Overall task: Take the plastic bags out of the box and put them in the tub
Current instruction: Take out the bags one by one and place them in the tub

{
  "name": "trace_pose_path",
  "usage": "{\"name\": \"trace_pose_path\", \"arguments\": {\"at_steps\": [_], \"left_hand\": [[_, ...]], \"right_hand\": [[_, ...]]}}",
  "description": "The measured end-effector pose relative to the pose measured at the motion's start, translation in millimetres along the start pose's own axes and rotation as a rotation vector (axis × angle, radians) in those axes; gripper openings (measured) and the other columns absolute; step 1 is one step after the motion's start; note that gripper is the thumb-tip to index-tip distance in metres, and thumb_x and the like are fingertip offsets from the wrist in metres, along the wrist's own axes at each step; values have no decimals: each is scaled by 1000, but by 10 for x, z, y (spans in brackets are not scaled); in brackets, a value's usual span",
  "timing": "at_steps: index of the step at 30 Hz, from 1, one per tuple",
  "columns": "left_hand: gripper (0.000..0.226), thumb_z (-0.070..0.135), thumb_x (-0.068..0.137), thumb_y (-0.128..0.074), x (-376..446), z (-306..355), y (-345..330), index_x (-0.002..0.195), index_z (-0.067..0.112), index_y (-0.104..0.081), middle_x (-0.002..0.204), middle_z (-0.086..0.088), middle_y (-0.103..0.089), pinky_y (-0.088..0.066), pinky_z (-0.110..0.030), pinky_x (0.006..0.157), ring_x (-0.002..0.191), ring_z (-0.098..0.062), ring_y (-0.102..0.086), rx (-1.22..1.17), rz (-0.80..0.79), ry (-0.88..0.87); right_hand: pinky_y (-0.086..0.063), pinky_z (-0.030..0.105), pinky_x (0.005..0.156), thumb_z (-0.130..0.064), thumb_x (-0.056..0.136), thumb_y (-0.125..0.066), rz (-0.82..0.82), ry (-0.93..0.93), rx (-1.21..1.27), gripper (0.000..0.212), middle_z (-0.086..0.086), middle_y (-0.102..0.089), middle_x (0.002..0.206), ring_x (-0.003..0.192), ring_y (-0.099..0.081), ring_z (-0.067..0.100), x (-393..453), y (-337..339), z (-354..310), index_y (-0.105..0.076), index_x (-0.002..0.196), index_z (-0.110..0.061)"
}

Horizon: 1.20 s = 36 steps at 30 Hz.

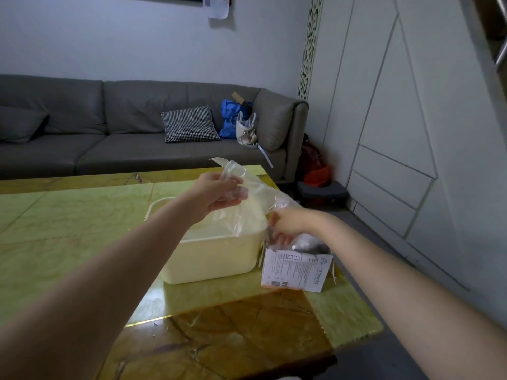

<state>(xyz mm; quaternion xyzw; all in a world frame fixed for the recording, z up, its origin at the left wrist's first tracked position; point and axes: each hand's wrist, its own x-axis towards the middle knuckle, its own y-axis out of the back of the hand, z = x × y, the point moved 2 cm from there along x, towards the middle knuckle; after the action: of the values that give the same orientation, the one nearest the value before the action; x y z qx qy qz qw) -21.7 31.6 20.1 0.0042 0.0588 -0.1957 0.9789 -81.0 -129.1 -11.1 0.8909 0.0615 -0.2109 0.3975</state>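
A cream plastic tub [211, 259] stands on the green table. Right of it sits a small white printed box [296, 270], open at the top, with clear plastic bags [307, 241] bunched inside. My left hand [219, 194] grips a clear plastic bag [247, 207] and holds it up over the tub. The bag stretches down to the right toward the box. My right hand [288, 226] is at the box's mouth, fingers curled on the plastic there.
The green marble-pattern table [68, 229] has a brown inlay at the front and its right edge just past the box. A grey sofa [109, 133] with a checked cushion and bags stands behind. A white cabinet wall [411, 133] rises at the right.
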Motion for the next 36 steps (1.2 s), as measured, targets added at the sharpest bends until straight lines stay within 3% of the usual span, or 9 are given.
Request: {"name": "trace_pose_path", "arguments": {"at_steps": [4, 7, 11, 14, 17, 21, 26, 32, 36], "left_hand": [[12, 9, 88, -60, -20, 17, 39, 100, 7, -60, 89, -6, -64, -56, -18, 64, 79, -12, -67, -38, -60, -83], [10, 12, 87, -60, -44, 82, 13, 97, 10, -61, 85, -2, -63, -55, -18, 64, 73, -8, -67, -52, -115, -133], [7, 15, 89, -59, -38, 110, 55, 94, 12, -61, 84, -1, -66, -55, -17, 61, 67, -4, -67, -7, -30, -179], [8, 16, 89, -59, -27, 97, 174, 94, 11, -61, 82, 0, -65, -54, -16, 58, 62, -1, -65, 7, 36, -206], [8, 14, 89, -58, -43, 91, 255, 94, 9, -60, 81, -2, -64, -54, -16, 59, 62, -1, -66, -64, 25, -195], [4, 8, 91, -54, -60, 130, 289, 88, 6, -56, 79, -5, -61, -53, -15, 56, 61, -5, -65, -385, 90, -231], [11, 11, 89, -58, -76, 150, 271, 97, 3, -60, 74, -3, -66, -52, -15, 54, 60, -5, -65, -257, -45, -178], [14, 19, 88, -61, -69, 34, 473, 95, 7, -63, 65, 2, -62, -46, -12, 46, 48, -2, -55, 32, 77, -65], [12, 11, 92, -55, -70, -66, 647, 99, 3, -61, 62, 0, -67, -44, -10, 38, 43, -3, -60, 223, 262, 102]], "right_hand": [[-49, 20, 47, -7, 100, -37, 229, 33, 449, 22, 14, -63, 78, 62, -62, 20, -22, 290, 53, -55, 88, -3], [-56, 31, 65, -44, 100, -33, 31, 157, 1002, 53, 20, -69, 84, 73, -68, 28, -114, 395, -6, -60, 103, 2], [-46, 46, 91, -71, 88, -24, -84, 344, 1329, 86, 23, -64, 115, 102, -63, 34, -143, 527, -117, -60, 115, 2], [-57, 35, 71, -45, 88, -55, 68, 325, 1095, 49, 14, -72, 87, 74, -69, 24, -174, 547, -195, -64, 102, 0], [-55, 21, 56, -11, 90, -59, 217, 351, 1025, 6, 1, -70, 64, 56, -66, 10, -141, 523, -351, -62, 87, -7], [-52, 27, 76, -28, 85, -63, 139, 522, 1293, 20, 3, -68, 83, 77, -64, 14, -114, 461, -577, -62, 92, -9], [-46, 20, 49, -4, 91, -57, 464, 384, 1369, 20, 2, -56, 55, 45, -53, 8, -2, 375, -683, -58, 72, -8], [-51, 27, 65, -14, 94, -54, 786, 466, 804, 22, 1, -59, 70, 65, -58, 12, -37, 510, -628, -56, 72, -15], [-46, 20, 65, -17, 95, -52, 909, 501, 777, 14, -5, -55, 75, 68, -51, 4, -92, 590, -628, -57, 83, -13]]}}
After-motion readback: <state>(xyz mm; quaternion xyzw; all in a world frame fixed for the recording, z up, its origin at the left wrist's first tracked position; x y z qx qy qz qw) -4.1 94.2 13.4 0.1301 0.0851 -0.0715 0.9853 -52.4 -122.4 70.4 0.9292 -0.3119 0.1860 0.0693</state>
